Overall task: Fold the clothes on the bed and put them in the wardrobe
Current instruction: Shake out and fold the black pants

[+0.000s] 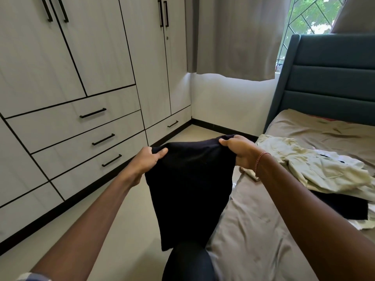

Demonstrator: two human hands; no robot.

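- Nearest the viewer, at the lower edge: a knee point(188, 264) in dark fabric, directly under the hanging hem of the black garment point(190, 189).
- Both bare forearms reach forward from the lower corners, and a striped cuff point(30, 277) shows at the base of the left one.
- Black garment: held up in the air between the two hands. Its top edge is stretched roughly level and its body hangs straight down over the floor, just beside the bed's edge and not resting on the bed.
- Left hand point(149, 161): grip holding the garment's upper left corner, thumb across the front and fingers hidden behind the cloth.
- Right hand point(239, 153): grip holding the upper right corner, thumb on top. A red thread bracelet point(260, 161) circles the wrist.
- Bed point(253, 240): at right, covered by a wrinkled grey-brown sheet.
- Pale garments point(316, 171): an unfolded heap on the bed beyond the right forearm, lying partly over a dark garment point(341, 205) spread flat beneath.
- Floor point(125, 230): pale, running between bed and wardrobe.
- Wardrobe point(71, 78): along the left wall, light wood-grain panels with black bar handles, all doors and drawers closed.
- Headboard point(332, 78): blue-green and padded, at far right.
- Curtain point(233, 37): grey, hanging on the far wall, partly covering a window point(310, 15) with green foliage outside.
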